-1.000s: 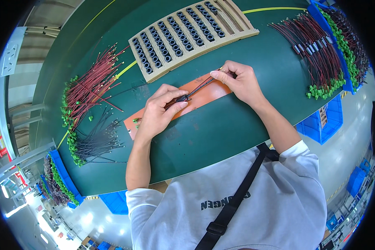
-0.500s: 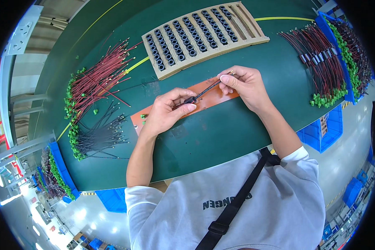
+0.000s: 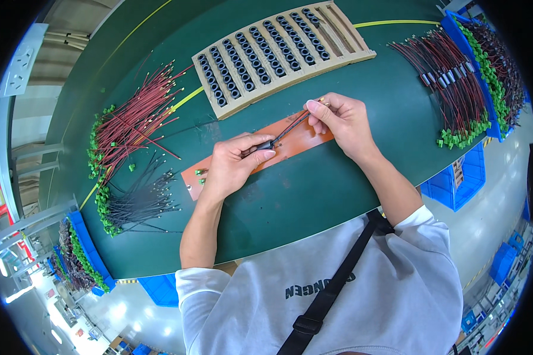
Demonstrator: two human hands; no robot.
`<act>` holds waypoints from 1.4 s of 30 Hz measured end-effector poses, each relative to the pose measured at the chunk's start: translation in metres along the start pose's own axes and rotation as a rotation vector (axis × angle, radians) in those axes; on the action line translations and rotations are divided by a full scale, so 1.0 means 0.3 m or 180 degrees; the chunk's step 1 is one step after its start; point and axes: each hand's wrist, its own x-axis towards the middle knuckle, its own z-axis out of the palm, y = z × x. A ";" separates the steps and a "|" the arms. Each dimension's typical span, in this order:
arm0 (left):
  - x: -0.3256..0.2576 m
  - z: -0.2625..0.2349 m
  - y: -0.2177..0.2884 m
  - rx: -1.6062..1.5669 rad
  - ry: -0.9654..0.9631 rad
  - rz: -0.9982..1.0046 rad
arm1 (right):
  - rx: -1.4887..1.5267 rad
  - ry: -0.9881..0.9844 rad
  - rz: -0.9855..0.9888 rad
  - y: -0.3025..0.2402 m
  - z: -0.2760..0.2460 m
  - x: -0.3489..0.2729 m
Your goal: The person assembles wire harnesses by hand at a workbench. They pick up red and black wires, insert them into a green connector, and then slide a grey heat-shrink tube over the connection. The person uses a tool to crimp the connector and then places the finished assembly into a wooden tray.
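My left hand (image 3: pixel 237 161) is closed, its thumb and fingers pinching a small black cylinder that looks like a ferrite core (image 3: pixel 266 145). From the core, thin dark wires (image 3: pixel 290 129) run up to the right. My right hand (image 3: pixel 342 119) pinches these wires close to their bare metal tips. Both hands are over an orange-brown board (image 3: pixel 302 141) that lies on the green table. Green connectors (image 3: pixel 201 173) show at the board's left end, beside my left wrist. Whatever lies inside my left palm is hidden.
Beyond my hands stands a tan tray (image 3: pixel 237 107) with rows of black cores. Red wires (image 3: pixel 139 115) and black wires (image 3: pixel 142 201) with green connectors lie at left. Wires with cores fitted (image 3: pixel 447 80) lie at right, beside a blue bin (image 3: pixel 478 74).
Both hands still hold the core and the wires, with only small shifts of the fingers. The whole view has shifted slightly.
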 end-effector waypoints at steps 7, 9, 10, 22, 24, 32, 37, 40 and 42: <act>-0.063 -0.076 0.138 -0.1049 0.1138 0.0507 | 0.0246 -0.0710 -0.0794 -0.027 0.029 -0.015; -0.095 -0.107 0.201 -0.1177 0.1145 0.0949 | 0.0628 -0.1427 -0.0601 -0.017 0.106 -0.053; -0.097 -0.095 0.216 -0.1108 0.1005 0.1056 | 0.0430 -0.1605 -0.0960 -0.035 0.155 -0.071; -0.124 0.121 0.069 -0.0018 0.1062 0.0994 | -0.2263 -0.0175 -0.0460 -0.428 -0.342 -0.161; -0.137 0.154 0.021 0.0335 0.1080 0.1083 | -0.3465 0.0556 -0.1272 -0.483 -0.622 -0.093; -0.110 0.193 -0.002 0.0573 0.0902 0.1261 | -0.5041 0.1750 -0.1088 -0.451 -1.266 0.009; -0.108 0.184 -0.005 0.0803 0.0853 0.1358 | -0.5651 0.2273 -0.1369 -0.370 -1.171 -0.026; -0.108 0.188 -0.004 0.0648 0.0900 0.1334 | -0.5721 0.2597 -0.2221 -0.351 -1.027 0.005; -0.101 0.184 -0.008 0.0603 0.0909 0.1373 | -0.5075 0.2184 -0.2368 -0.324 -0.852 0.038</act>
